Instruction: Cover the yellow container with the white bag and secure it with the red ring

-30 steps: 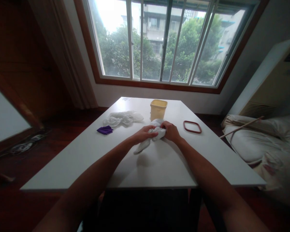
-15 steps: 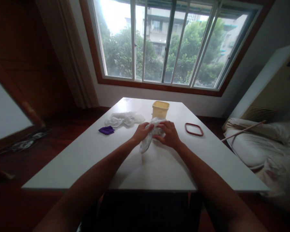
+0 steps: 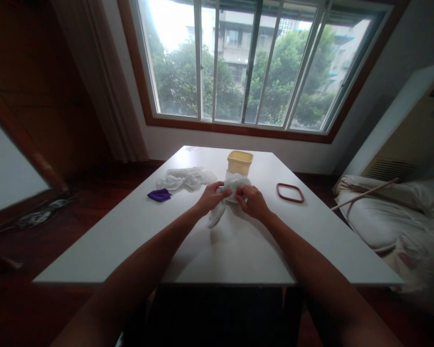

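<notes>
Between my hands, above the white table (image 3: 130, 241), is a crumpled, translucent white plastic bag (image 3: 237, 180). My left hand (image 3: 212, 196) is closed on its left side, thumb on top, and a loose part hangs down below that hand. Fingers of my right hand (image 3: 253, 200) pinch the bag's right side. Just behind the bag stands a yellow square bin (image 3: 240, 164) with its top uncovered; the bag hides its lower front. To the right lies a reddish-brown rounded square frame (image 3: 290, 193), flat on the table.
More crumpled white plastic (image 3: 186, 178) lies on the table's left, with a folded purple cloth (image 3: 159, 194) in front of it. A covered pile with a stick (image 3: 369, 193) stands beyond the right edge. A window (image 3: 238, 72) is behind the table.
My right hand's fingers have drawn together into a pinch on the bag. The bag's upper part looks bunched up more. My left hand keeps its hold.
</notes>
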Available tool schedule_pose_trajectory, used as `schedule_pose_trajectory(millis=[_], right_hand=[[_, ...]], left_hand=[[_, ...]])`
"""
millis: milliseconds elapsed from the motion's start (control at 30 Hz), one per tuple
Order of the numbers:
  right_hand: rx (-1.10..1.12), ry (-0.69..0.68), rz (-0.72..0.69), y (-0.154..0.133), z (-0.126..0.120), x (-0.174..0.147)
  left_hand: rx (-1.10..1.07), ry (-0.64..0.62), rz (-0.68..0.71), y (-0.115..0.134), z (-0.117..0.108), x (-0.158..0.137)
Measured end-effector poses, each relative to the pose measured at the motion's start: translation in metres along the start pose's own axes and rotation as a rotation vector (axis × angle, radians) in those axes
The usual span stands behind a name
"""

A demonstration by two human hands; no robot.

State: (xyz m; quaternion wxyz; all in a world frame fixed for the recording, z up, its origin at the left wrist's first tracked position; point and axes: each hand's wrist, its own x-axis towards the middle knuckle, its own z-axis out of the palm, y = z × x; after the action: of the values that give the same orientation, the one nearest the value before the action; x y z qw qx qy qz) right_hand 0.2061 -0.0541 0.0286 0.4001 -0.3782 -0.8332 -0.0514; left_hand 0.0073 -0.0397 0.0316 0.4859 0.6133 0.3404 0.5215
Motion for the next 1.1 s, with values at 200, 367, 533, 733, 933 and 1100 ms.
schedule_pose_trajectory(millis=[200,367,533,733,933,1100], right_hand=[[-0.048,0.024,0.054,0.007,0.003,-0.002],[-0.058,0.021,0.032,0.005,0.003,-0.001],[-0.024,0.013,0.016,0.002,-0.002,0.0],[-0.008,-0.013,0.018,0.001,-0.007,0.0],[-0.034,0.008,0.071,0.0,-0.01,0.002],[-0.05,-0.001,0.206,0.004,-0.01,0.002]], left_hand=[[-0.061,-0.109,0.012,0.003,0.003,-0.003],[-0.019,-0.056,0.034,0.004,0.005,-0.003],[0.124,0.049,0.067,0.0,-0.002,0.001],[0.371,0.126,0.149,-0.004,-0.01,0.005],[0.254,0.22,0.164,-0.007,-0.016,0.01],[-0.029,0.185,0.069,-0.002,-0.012,0.008]])
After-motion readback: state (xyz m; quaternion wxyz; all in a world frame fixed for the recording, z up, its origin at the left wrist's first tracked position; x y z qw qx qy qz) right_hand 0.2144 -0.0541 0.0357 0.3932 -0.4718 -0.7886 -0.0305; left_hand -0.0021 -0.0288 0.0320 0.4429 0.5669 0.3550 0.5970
